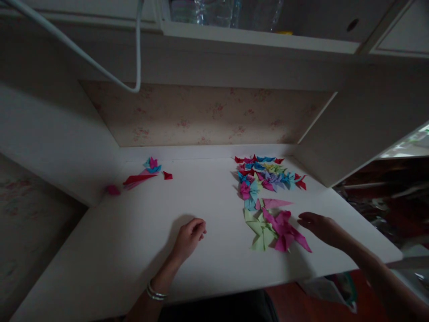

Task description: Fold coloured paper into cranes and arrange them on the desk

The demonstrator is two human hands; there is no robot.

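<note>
My left hand (pixel 188 239) rests on the white desk with its fingers curled in, and nothing shows in it. Silver bangles circle that wrist. Above the desk at the right, my right hand (pixel 320 227) has its fingers stretched out, beside a large magenta folded-paper star (pixel 284 227) and apart from it. A pale green paper star (pixel 263 230) lies partly under the magenta one. Just behind them is a pink folded-paper piece (pixel 276 203). Farther back spreads a cluster of small folded-paper pieces (pixel 264 174) in red, blue, yellow and purple.
At the back left lie a long red folded paper (pixel 139 178), a small blue paper piece (pixel 154 169), a red piece (pixel 167 175) and a magenta piece (pixel 113 190). A white cable (pixel 100 69) hangs at upper left. An overhead shelf (pixel 261 38) holds clear plastic items.
</note>
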